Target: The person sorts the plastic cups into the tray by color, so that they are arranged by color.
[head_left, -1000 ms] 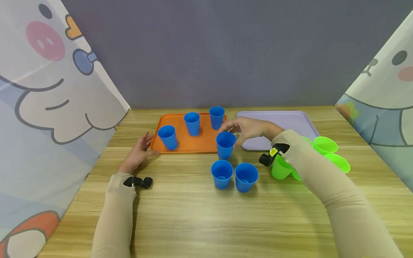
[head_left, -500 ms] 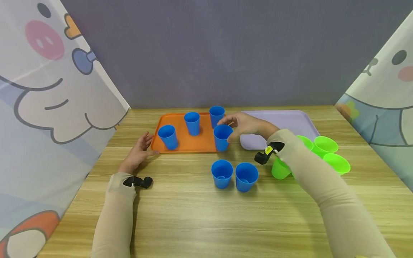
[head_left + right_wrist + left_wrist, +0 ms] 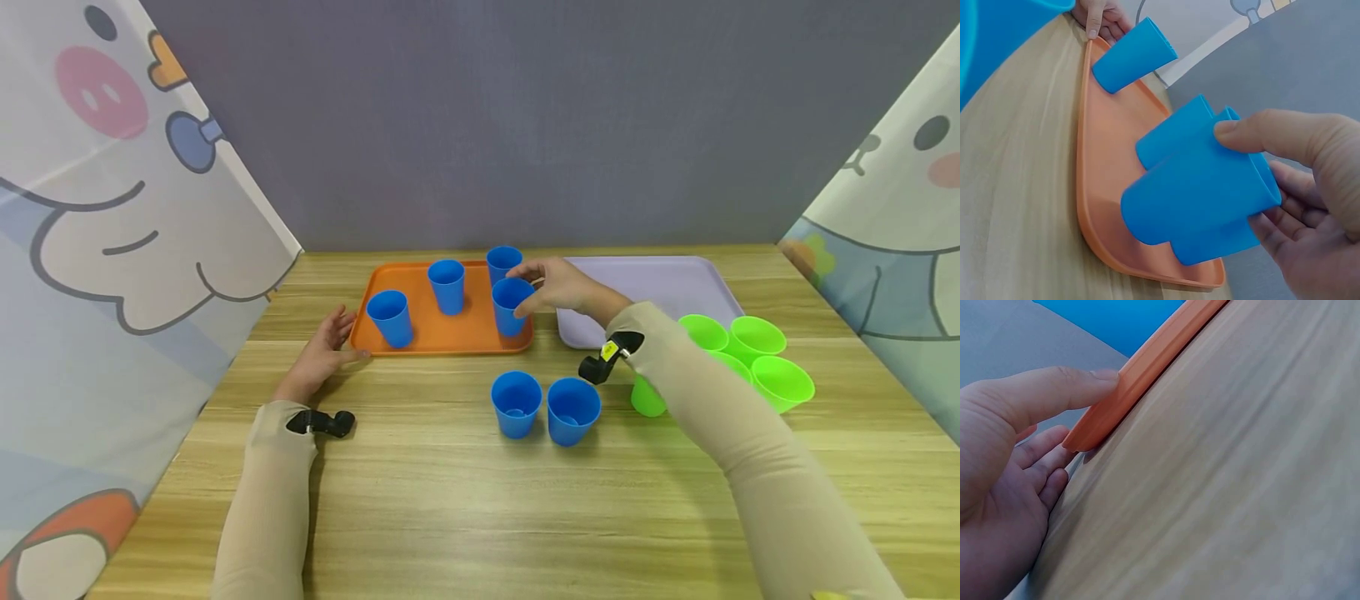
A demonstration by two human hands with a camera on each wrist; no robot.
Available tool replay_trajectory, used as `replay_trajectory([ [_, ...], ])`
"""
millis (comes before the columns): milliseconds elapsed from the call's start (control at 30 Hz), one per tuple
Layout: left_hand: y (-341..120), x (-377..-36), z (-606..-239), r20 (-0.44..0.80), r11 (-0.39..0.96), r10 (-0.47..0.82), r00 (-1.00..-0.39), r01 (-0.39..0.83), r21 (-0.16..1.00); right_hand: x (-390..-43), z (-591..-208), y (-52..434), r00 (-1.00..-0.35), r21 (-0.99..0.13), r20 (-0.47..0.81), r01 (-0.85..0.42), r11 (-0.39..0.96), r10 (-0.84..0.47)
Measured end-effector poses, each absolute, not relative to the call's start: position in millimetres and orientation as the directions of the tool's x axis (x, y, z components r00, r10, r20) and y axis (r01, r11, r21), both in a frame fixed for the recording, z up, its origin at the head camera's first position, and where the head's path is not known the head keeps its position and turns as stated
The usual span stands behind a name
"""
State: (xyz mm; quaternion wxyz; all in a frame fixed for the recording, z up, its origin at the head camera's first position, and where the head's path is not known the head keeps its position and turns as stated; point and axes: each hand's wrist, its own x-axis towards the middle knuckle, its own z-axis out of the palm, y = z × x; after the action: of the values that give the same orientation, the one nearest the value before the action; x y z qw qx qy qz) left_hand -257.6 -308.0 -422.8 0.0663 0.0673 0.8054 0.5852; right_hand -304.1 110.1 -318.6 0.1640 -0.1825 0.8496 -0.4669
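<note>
In the head view, my right hand (image 3: 558, 289) holds a blue cup (image 3: 509, 312) by its rim over the right end of the orange tray (image 3: 442, 335). The right wrist view shows the thumb (image 3: 1241, 134) on the cup's outer wall, with the other fingers at the far side of its mouth. Other blue cups on the tray stand at left (image 3: 393, 320), middle (image 3: 448, 289) and back right (image 3: 501, 262). At the tray's near-left corner rests my left hand (image 3: 322, 354), its straight thumb (image 3: 1072, 387) touching the rim and its fingers loose beside the corner.
Two blue cups, one left (image 3: 516, 408) and one right (image 3: 572, 415), stand upright in front of the orange tray. A pale purple tray (image 3: 675, 287) lies behind my right forearm. Several green cups (image 3: 780, 383) stand at right, partly hidden by that sleeve.
My right hand has carried the blue cup away from me and slightly left, from the tray's near edge to over its right end. The left hand has stayed at the corner.
</note>
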Motion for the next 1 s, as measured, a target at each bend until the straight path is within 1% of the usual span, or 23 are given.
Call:
replay_trajectory([
  [233,-308.0,-257.9,-423.4,-0.029,0.305,0.186,-0.982,0.030,0.952,-306.5,-325.8,104.2,-0.917,-0.853,-0.099,-0.122,0.507,-0.387],
  [600,-308.3,-257.4,-422.4,-0.033,0.301,0.192,-0.981,0.027,0.953,-309.5,-327.6,96.9,-0.955,-0.816,-0.146,-0.030,0.577,-0.257],
  [800,-307.6,-256.9,-421.7,-0.026,0.297,0.190,-0.981,0.032,0.954,-313.9,-330.5,95.5,-0.960,-0.804,-0.148,-0.022,0.594,-0.236],
  [1000,-306.8,-257.1,-421.8,-0.023,0.292,0.192,-0.981,0.035,0.956,-316.4,-330.3,96.3,-0.956,-0.804,-0.147,-0.034,0.594,-0.255],
])
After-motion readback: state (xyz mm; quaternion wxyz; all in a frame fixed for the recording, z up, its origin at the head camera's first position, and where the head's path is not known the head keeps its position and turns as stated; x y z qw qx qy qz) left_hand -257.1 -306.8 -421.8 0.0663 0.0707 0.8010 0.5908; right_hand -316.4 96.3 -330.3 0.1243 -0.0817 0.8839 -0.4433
